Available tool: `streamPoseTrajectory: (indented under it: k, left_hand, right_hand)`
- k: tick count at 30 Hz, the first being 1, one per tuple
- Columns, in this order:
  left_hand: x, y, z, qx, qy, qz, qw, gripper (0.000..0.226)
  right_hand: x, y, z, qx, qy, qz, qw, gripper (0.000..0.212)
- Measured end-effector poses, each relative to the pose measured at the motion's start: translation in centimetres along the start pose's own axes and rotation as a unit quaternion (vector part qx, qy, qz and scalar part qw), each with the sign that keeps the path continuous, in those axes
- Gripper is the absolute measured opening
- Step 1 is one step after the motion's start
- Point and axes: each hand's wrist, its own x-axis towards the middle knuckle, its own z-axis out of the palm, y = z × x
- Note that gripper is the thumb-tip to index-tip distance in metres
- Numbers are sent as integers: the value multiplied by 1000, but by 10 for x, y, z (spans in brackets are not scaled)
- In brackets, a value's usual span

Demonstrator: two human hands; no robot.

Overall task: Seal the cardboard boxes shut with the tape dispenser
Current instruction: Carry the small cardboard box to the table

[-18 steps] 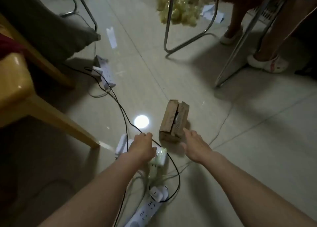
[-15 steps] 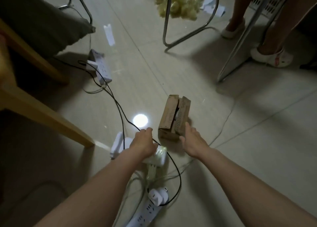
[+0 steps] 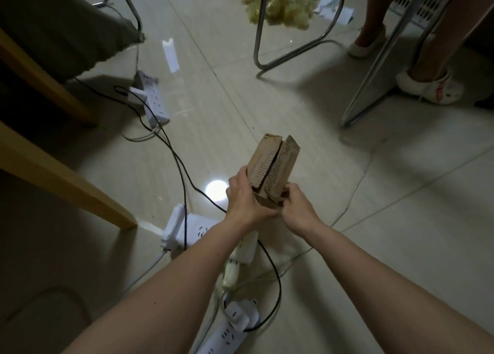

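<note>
The scene is seen through a single wide-angle view worn at head height, directed forward and steeply down onto the tiled floor (image 3: 401, 220). Both forearms are seen entering from 6 o'clock, close to the lens. Chair legs (image 3: 259, 33) are placed far off toward 12 o'clock. No second view is provided.

Small brown cardboard box (image 3: 272, 166), top flaps parted along a narrow gap, tilted, held above floor

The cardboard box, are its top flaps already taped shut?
No, the cardboard box, gripped by the left hand and right hand, shows an open gap between its flaps.
</note>
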Motion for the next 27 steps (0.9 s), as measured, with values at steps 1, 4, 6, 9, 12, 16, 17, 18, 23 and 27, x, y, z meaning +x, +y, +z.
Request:
streamPoseTrajectory:
  k: [1,4,6,9,12,16,17,18,23,27]
  left_hand:
    - [-2,6,-3,7,16,5,1000,120]
    - [-13,33,-28,8,72,9,997,120]
    - [-28,63,-57,7,96,-3,995,117]
    - [-55,120,-114,-6,136,-14,991,104]
    - [-86,190,-186,-11,134,0,991,100]
    - [-140,298,-301,13,95,62,993,101]
    - [-155,326,-331,19,83,73,994,101]
    - [-169,354,-360,24,72,82,994,100]
    - [-242,483,-492,55,27,172,983,98]
    - [-286,570,-573,88,-15,233,968,94]
  right_hand:
    - [-6,-8,-3,-9,5,-19,1000,44]
    - [-35,-47,-19,-19,8,-70,997,47]
    - [-62,-83,-35,2,10,-95,995,47]
    - [-111,-152,-71,8,-4,-134,991,43]
    - [-158,-226,-120,-49,-1,-172,984,36]
    - [-230,-337,-200,-129,43,-244,960,36]
    - [-249,-366,-220,-140,59,-263,953,43]
    - [-269,-395,-241,-153,71,-280,945,52]
    - [-370,-523,-339,-213,26,-324,922,94]
    - [-443,-603,-405,-199,9,-351,915,102]
